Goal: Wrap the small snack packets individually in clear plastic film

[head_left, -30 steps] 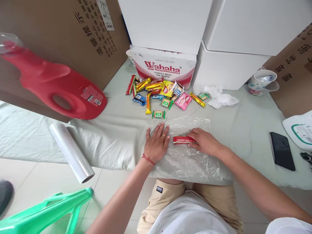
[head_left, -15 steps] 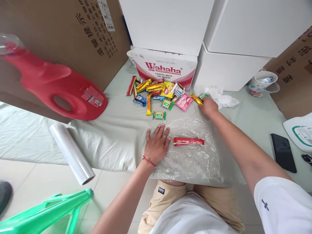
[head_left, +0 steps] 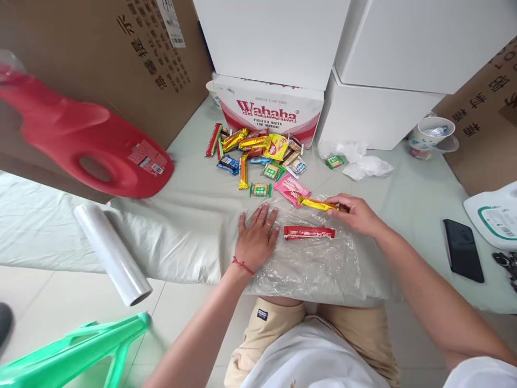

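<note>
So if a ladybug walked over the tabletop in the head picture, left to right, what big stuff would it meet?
Pale shiny roll → left hand → yellow-wrapped stick → right hand → black phone.

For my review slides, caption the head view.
Left hand flat at the edge of clear plastic film, right hand holding a yellow-wrapped snack bar.
</note>
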### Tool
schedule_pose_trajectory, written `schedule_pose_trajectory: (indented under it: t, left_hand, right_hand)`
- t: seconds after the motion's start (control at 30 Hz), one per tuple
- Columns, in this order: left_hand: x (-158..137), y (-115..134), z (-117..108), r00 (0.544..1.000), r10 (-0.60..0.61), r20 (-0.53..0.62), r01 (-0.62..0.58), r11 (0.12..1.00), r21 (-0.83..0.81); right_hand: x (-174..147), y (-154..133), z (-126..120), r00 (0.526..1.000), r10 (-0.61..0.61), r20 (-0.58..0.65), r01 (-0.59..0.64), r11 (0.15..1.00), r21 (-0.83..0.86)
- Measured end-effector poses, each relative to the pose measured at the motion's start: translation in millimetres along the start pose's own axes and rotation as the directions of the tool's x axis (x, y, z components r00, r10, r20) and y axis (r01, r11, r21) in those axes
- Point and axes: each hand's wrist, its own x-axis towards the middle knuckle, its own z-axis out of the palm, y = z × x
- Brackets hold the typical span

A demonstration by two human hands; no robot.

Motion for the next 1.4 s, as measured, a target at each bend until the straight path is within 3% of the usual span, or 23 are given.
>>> schedule_pose_trajectory:
  t: [0.1,0.2,0.27,0.37,0.43,0.53,0.6,0.7,0.83,0.93,1.0,1.07,1.13,1.27,1.33,1.4]
  left_hand:
    - [0,1,1,1.0,-0.007,0.0,0.007,1.0,0.009]
    - [0,1,2,1.0,-0.005,-0.017,0.005,1.0,0.005]
    - [-1,-2,3,1.0,0.0,-0.029,0.0,1.0,-0.016]
    - [1,-12,-1,0.995,-0.029,-0.095,0.021,0.996,-0.084]
    - [6,-18,-7,0.977,-0.086,-0.194,0.059,0.988,-0.142]
    - [23,-18,-15,0.939,-0.169,-0.298,0.114,0.975,-0.192]
    - [40,-10,-18,0.949,-0.174,-0.263,0.126,0.973,-0.192]
    - [64,2,-17,0.981,-0.158,-0.109,0.138,0.975,-0.172]
    - [77,6,-24,0.99,-0.13,0.058,0.139,0.967,-0.212]
    - [69,8,-37,1.0,-0.003,-0.006,0.002,0.973,-0.233]
    - [60,16,-45,0.978,0.207,-0.033,-0.209,0.951,-0.229]
    - [55,28,-49,0.904,0.427,0.025,-0.41,0.881,-0.236]
    - [53,40,-50,0.818,0.566,0.102,-0.529,0.81,-0.252]
    - [50,50,-57,0.725,0.665,0.18,-0.624,0.744,-0.238]
    - [41,45,-64,0.719,0.668,0.193,-0.638,0.744,-0.199]
    - [26,35,-72,0.751,0.635,0.18,-0.616,0.772,-0.154]
  right_hand:
    - [6,-4,15,0.985,-0.107,0.137,0.109,0.994,-0.008]
    - [10,-6,26,0.941,-0.192,0.279,0.219,0.973,-0.067]
    - [13,-6,28,0.932,-0.202,0.3,0.246,0.962,-0.117]
    - [23,0,24,0.985,-0.146,0.091,0.164,0.956,-0.242]
    - [35,7,21,0.992,-0.112,-0.058,0.085,0.931,-0.354]
    - [55,17,22,0.993,-0.049,-0.109,-0.005,0.892,-0.452]
    - [64,21,26,0.997,0.033,-0.07,-0.06,0.908,-0.415]
    - [68,23,29,0.992,0.123,0.016,-0.113,0.949,-0.294]
    - [59,21,23,0.99,0.114,0.077,-0.102,0.984,-0.144]
    - [51,20,20,0.994,0.082,0.073,-0.082,0.997,0.0]
    - [48,19,21,0.995,0.074,0.073,-0.077,0.997,0.033]
    - [47,18,24,0.994,0.074,0.082,-0.078,0.996,0.047]
    - [46,16,26,0.995,0.059,0.079,-0.063,0.996,0.061]
    - [41,10,25,0.999,-0.032,0.007,0.032,0.999,0.035]
    - [36,5,22,0.998,-0.07,0.002,0.07,0.998,0.011]
    - [29,0,20,0.995,-0.097,0.033,0.097,0.995,0.007]
